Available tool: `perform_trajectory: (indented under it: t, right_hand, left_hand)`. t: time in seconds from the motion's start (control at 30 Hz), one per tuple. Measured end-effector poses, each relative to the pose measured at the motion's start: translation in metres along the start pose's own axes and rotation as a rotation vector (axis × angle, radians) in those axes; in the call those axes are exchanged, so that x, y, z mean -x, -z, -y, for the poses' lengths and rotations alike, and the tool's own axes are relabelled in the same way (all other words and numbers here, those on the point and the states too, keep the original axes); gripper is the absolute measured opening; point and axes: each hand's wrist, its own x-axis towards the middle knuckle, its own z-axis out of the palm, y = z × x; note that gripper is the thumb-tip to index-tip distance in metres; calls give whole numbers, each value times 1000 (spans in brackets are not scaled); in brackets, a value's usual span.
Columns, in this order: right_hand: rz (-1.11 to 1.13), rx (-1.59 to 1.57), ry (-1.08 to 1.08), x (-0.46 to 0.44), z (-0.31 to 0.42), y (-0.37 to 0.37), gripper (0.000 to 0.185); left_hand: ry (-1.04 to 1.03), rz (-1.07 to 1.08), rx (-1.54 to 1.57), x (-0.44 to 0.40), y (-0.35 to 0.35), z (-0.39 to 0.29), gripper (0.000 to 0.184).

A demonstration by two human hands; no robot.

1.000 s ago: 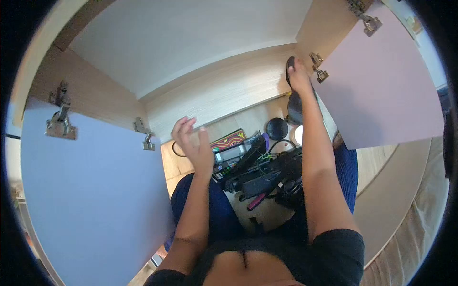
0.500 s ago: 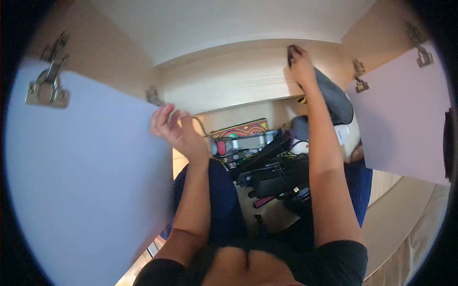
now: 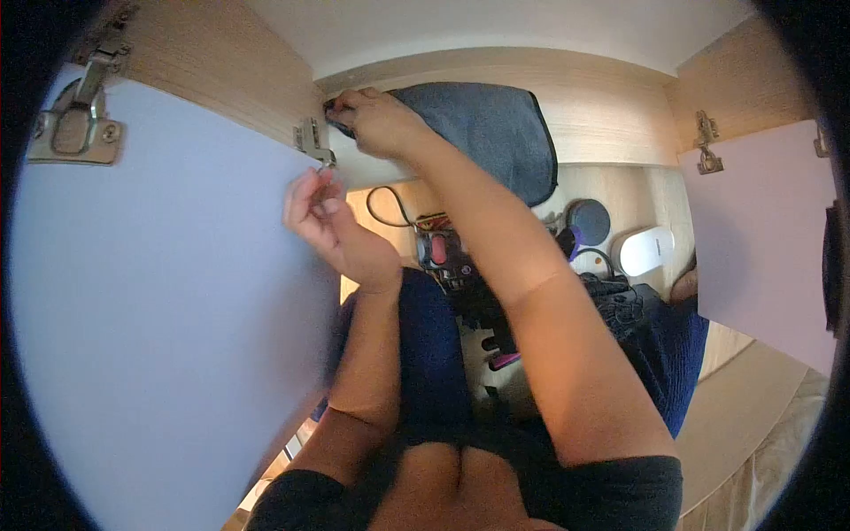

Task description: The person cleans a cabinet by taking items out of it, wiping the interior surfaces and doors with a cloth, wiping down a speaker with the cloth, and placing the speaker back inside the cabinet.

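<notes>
A grey cloth with black edging [image 3: 487, 124] hangs against the wooden shelf front [image 3: 611, 115]. My right hand [image 3: 379, 122] is closed on its left corner, high up near the left cabinet wall. The rest of the cloth trails to the right behind my forearm. Close to the inner edge of the left cabinet door [image 3: 168, 292], my left hand [image 3: 332, 226] is raised with loosely curled fingers and nothing in it. It is just below a metal hinge [image 3: 312, 142].
Below the shelf lie a white oval case [image 3: 645, 251], a dark round object [image 3: 588, 221], a black cable [image 3: 381, 205] and several black items [image 3: 624, 310]. The right cabinet door [image 3: 761, 230] stands open. Another hinge [image 3: 75, 128] sticks out at the far left.
My right hand has swept left across the shelf front, drawing the grey cloth out with it. The view has shifted a little; my left hand stays near the left door.
</notes>
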Motion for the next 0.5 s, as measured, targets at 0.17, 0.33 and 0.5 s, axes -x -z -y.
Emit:
perform_trajectory:
  t: [0.17,0.33,0.5]
  right_hand:
    - [229,-144,163,59,23,19,36]
    - [298,-294,-26,98,23,65,27]
    - [-237,-64,-66,47,-3,118,25]
  left_hand:
    - [-9,-18,147,-3,0,-2,33]
    - [-82,38,-107,-3,1,3,32]
    - [47,-3,6,15,-14,7,30]
